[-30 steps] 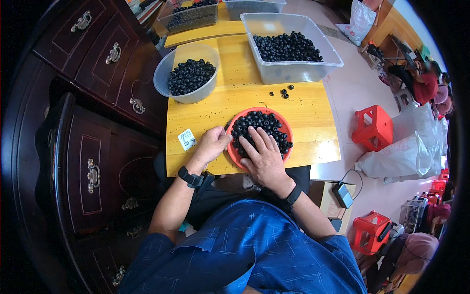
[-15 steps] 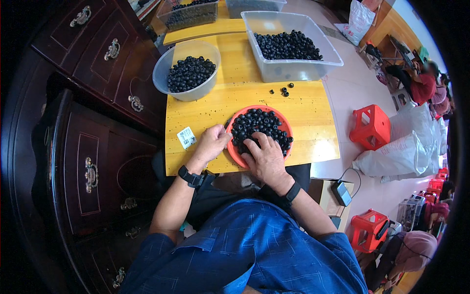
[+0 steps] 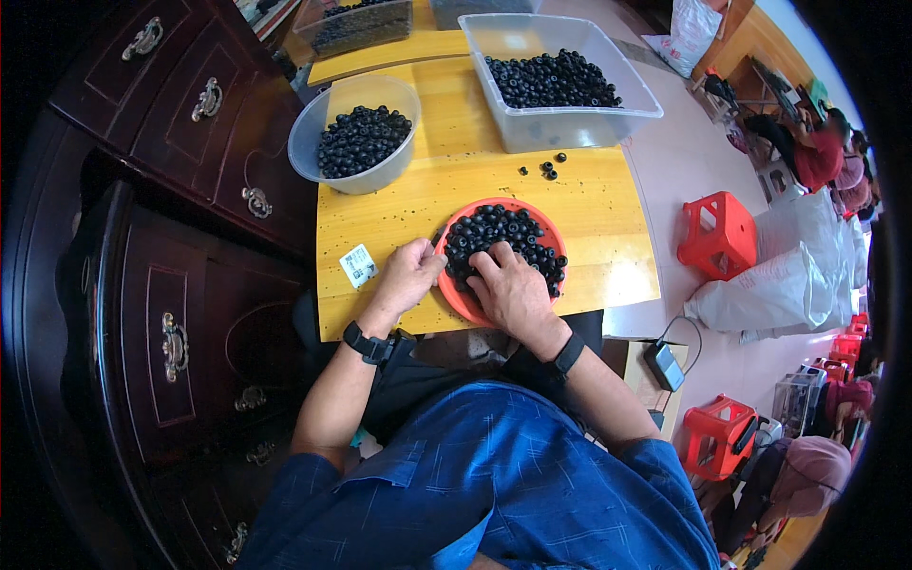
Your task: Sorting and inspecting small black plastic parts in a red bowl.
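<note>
A round orange-red dish (image 3: 460, 302) full of glossy black beads with holes (image 3: 501, 226) sits at the table's near edge. My left hand (image 3: 409, 277) is closed at the dish's left rim, thumb overlapping it; its grip is partly hidden. My right hand (image 3: 518, 296) reaches over the near rim. Its bent fingers are apart, and their tips dip among the beads. Whether any bead is pinched there cannot be seen. A white printed label (image 3: 358, 266) lies on the table left of my left hand.
On the yellow table (image 3: 608, 218) stand a round clear tub (image 3: 302, 142) and a rectangular clear bin (image 3: 570, 133), both holding black beads. Several loose beads (image 3: 548, 169) lie between bin and dish. Dark drawers (image 3: 171, 380) flank the left; red stools (image 3: 717, 236) stand right.
My right hand has shifted slightly, its fingers drawn in among the beads. My left hand stays at the rim. The whole view has shifted a little.
</note>
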The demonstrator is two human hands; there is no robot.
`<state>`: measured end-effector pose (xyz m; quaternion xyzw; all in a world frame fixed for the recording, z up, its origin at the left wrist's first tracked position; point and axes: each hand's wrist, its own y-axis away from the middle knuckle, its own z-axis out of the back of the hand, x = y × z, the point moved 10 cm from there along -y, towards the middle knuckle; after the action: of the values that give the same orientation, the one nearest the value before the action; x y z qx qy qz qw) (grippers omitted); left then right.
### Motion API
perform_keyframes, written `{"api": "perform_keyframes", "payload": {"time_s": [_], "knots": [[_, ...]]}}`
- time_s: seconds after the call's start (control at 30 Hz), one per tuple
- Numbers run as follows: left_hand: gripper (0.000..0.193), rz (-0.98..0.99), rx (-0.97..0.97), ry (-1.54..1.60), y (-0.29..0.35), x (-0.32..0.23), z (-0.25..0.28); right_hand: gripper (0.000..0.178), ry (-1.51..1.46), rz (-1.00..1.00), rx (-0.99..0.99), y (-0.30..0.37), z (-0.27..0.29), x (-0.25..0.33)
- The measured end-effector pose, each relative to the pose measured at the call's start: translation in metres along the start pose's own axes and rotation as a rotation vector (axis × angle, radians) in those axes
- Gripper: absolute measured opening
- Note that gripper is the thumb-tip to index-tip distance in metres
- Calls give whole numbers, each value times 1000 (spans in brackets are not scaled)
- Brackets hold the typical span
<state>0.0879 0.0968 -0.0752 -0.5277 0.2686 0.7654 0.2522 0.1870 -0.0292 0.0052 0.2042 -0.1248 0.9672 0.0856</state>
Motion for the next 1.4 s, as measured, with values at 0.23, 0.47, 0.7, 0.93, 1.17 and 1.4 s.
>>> {"api": "perform_keyframes", "payload": {"time_s": [0.23, 0.47, 0.7, 0.93, 1.17, 1.4], "knots": [[15, 60, 67, -47, 4, -4, -4, 22, -58, 56, -59, -4, 8, 0], [13, 72, 64, -31, 4, 1, -1, 24, -69, 83, -113, -13, 9, 1], [23, 57, 16, 19, 3, -1, 0, 27, -101, 72, -174, -13, 21, -2], [23, 13, 27, 22, 1, 4, 0, 21, -322, -28, -227, -14, 36, -10], [23, 5, 16, 22, 2, -1, 1, 20, -1131, -359, -124, -7, 11, -47], [22, -18, 16, 5, 3, -7, 0, 21, -2457, -648, -176, 22, 23, -86]]}}
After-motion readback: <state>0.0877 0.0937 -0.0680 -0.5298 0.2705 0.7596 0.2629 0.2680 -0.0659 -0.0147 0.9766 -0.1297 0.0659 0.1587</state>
